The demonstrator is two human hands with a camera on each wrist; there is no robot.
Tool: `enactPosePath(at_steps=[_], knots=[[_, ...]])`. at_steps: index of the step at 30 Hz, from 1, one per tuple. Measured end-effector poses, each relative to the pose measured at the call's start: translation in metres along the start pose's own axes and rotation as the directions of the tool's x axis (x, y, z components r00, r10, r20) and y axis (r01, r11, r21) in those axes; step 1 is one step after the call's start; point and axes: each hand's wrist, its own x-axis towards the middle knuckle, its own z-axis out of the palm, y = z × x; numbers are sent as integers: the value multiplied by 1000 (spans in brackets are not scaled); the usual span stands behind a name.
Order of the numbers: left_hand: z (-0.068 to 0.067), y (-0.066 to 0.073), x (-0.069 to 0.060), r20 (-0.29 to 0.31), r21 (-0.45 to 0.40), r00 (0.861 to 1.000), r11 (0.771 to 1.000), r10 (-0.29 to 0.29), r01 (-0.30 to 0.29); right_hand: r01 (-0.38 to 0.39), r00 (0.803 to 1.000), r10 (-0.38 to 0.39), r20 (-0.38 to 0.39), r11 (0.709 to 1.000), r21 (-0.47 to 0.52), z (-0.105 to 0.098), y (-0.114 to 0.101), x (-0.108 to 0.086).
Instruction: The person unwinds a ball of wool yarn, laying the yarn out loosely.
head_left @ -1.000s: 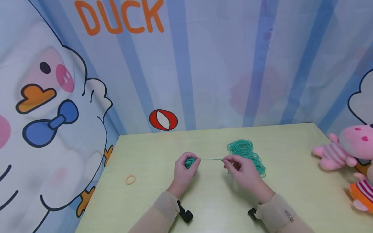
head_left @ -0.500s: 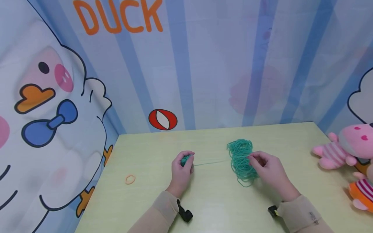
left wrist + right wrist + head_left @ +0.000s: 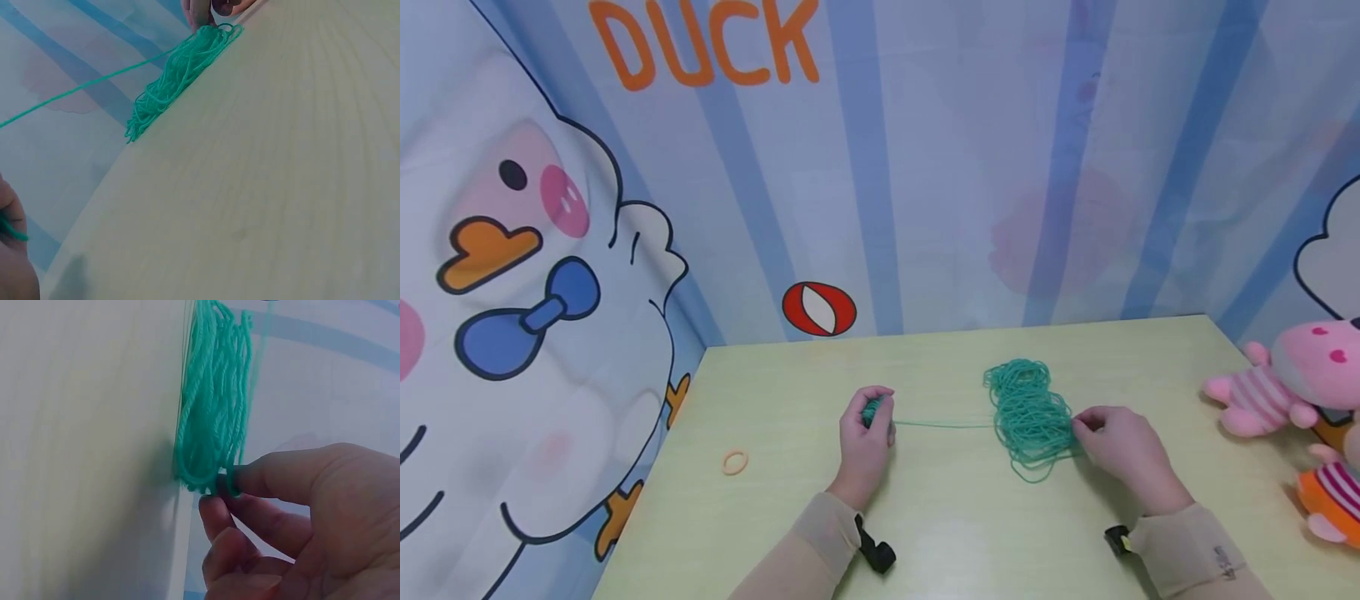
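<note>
My left hand (image 3: 863,446) grips a small wound ball of green yarn (image 3: 872,411), mostly hidden by the curled fingers. A single taut strand (image 3: 943,426) runs rightward from it to a loose, looped heap of green yarn (image 3: 1028,417) on the table. At the heap's right edge is my right hand (image 3: 1123,450). In the right wrist view, its thumb and index finger pinch a yarn strand (image 3: 232,482) at the end of the looped heap (image 3: 215,406). The left wrist view shows the strand (image 3: 94,81) rising from the heap toward the left hand (image 3: 15,265).
On the pale table (image 3: 940,533), an orange ring (image 3: 735,462) lies left of the left hand. Pink plush toys, one in pink stripes (image 3: 1262,400) and one in orange (image 3: 1330,504), sit at the right edge. A printed curtain (image 3: 940,167) hangs behind the table.
My right hand has moved right, from the strand near the left hand across to the heap's right edge. The left hand has shifted slightly left, still holding the yarn ball. More strand now spans between.
</note>
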Motion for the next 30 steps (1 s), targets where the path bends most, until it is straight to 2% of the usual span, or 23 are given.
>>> enactPosePath(at_steps=[4,7,10,12,14,16,19,22,26,30], knots=[[0,-1,1,14,-5,1000,1000,-7,7,2,1000,-2,-14,1000,-12,1,-7,-1],[0,-3,1,23,-3,1000,1000,-4,4,28,994,-28,-102,1000,-3,7,-20,-4],[0,-3,2,27,-3,1000,1000,0,0,114,974,-105,-201,993,34,16,-39,-7],[1,-3,2,30,-7,1000,1000,-2,2,203,957,-181,-227,976,78,26,-53,-7],[2,-3,1,32,-10,999,1000,-13,13,287,946,-260,-194,949,128,37,-67,-6],[3,-2,0,35,-9,999,1000,-25,25,335,941,-317,-116,922,196,51,-81,-4],[3,-2,-1,41,-5,998,999,-42,42,334,933,-357,38,903,271,71,-105,-2],[1,-3,-1,43,4,998,999,-44,44,311,922,-363,134,901,302,87,-127,1],[1,-2,0,28,36,999,999,-42,41,306,926,-353,130,907,288,98,-142,2],[2,-3,2,12,91,1000,996,-24,23,291,940,-328,99,917,275,94,-141,1]])
